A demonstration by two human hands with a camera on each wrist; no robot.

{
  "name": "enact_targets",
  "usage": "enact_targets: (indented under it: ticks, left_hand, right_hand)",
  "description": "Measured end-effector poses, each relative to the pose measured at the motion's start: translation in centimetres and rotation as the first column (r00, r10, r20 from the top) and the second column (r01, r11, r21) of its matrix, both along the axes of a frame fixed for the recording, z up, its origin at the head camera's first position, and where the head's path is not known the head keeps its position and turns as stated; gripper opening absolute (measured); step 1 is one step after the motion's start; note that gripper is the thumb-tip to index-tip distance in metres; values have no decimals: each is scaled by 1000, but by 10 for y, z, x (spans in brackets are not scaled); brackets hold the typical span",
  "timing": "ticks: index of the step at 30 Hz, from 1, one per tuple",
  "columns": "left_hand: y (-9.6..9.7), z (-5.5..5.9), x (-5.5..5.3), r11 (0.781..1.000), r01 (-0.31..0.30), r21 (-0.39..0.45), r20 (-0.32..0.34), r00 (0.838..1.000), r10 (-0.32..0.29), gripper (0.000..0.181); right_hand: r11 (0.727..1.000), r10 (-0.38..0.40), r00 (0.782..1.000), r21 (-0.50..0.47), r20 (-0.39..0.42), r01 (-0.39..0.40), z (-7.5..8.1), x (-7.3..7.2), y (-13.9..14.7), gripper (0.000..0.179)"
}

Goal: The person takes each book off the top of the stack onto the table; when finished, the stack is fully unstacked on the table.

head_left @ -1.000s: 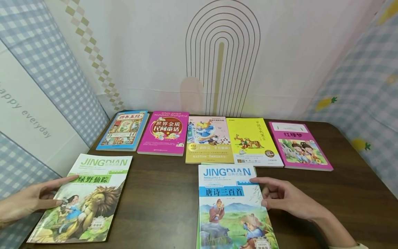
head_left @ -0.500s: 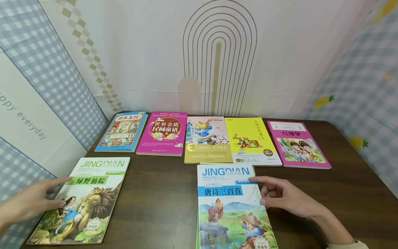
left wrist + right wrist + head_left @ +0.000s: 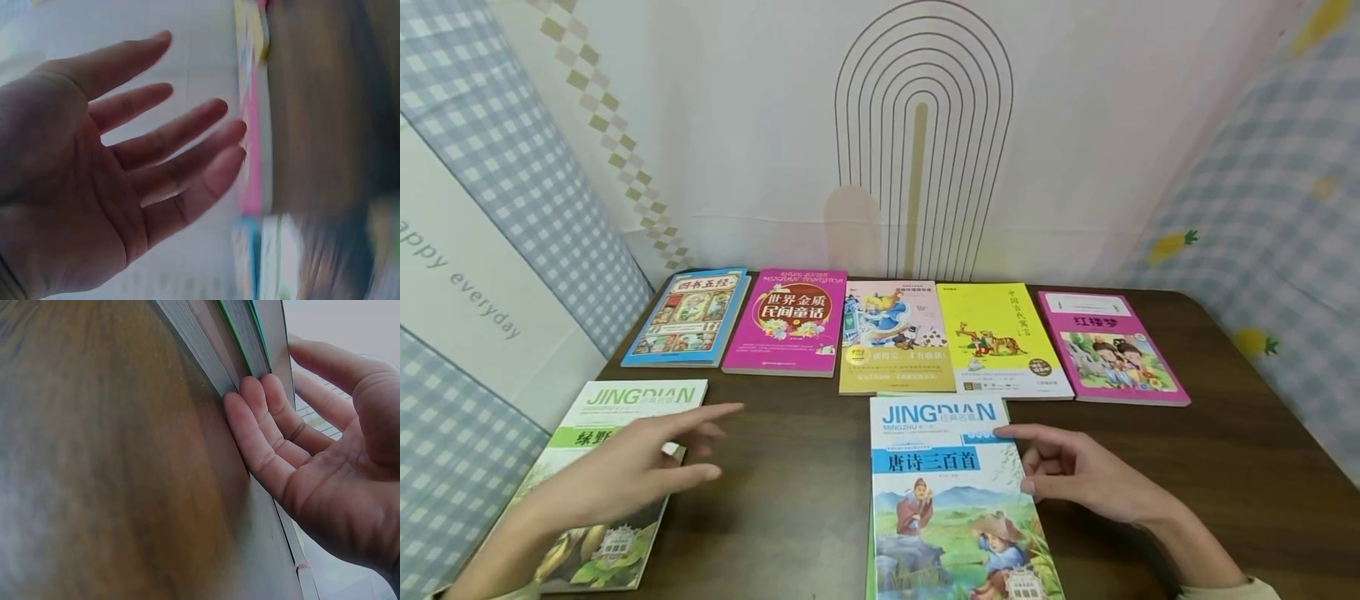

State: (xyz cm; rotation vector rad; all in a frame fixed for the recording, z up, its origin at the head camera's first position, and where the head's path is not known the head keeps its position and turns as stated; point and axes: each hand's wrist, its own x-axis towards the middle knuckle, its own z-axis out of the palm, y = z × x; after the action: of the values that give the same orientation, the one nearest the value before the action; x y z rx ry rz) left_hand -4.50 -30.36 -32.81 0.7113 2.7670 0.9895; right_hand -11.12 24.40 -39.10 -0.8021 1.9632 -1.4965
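Observation:
A white book with a blue title band lies at front centre on top of other books; a green edge shows beneath it. My right hand rests at its right side, index fingertip on the cover. In the right wrist view, fingertips touch the page edges of the stacked books. To the left, a book with a green title band lies flat, partly hidden by my left hand. That hand hovers over it with fingers spread and holds nothing; the left wrist view is blurred.
Along the back of the dark wooden table lie a blue book, a magenta book, a pink and gold book, a yellow book and a pink-bordered book. A patterned cloth hangs behind.
My left hand has come off the left edge of the green-banded book and moved right over its cover. My right hand stays at the stack. The view has shifted slightly.

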Motion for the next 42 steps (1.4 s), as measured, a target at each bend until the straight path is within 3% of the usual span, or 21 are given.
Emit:
enact_targets:
  ticks: [4, 10, 12, 17, 21, 23, 31, 42]
  left_hand:
    - [41, -2, -2, 989, 77, 128, 97, 991, -90, 67]
    - [92, -17, -9, 946, 139, 292, 193, 961, -200, 70]
    - [107, -24, -12, 942, 144, 305, 212, 954, -214, 72]
    - [133, -34, -18, 961, 146, 237, 309, 926, -217, 75]
    - [145, -41, -21, 966, 142, 216, 386, 896, -218, 74]
    - [151, -43, -22, 968, 130, 216, 404, 890, -210, 74]
    - [164, -46, -23, 978, 86, 191, 393, 906, -157, 79]
    - [154, -47, -22, 968, 51, 246, 460, 873, -163, 80]
  right_hand:
    - [1000, -11, 1000, 12, -3, 11, 1, 0, 0, 55]
    - [999, -29, 999, 37, 18, 28, 1, 1, 1, 55]
    - [999, -33, 999, 41, 19, 32, 1, 1, 2, 55]
    - [999, -30, 1000, 28, 8, 29, 0, 1, 3, 55]
    - [1000, -24, 1000, 18, 4, 23, -1, 2, 1, 55]
    - [1000, -25, 1000, 19, 2, 25, -1, 2, 1, 55]
    - [999, -31, 999, 25, 11, 30, 0, 2, 2, 55]
    - [998, 24, 999, -58, 29, -22, -2, -1, 3, 57]
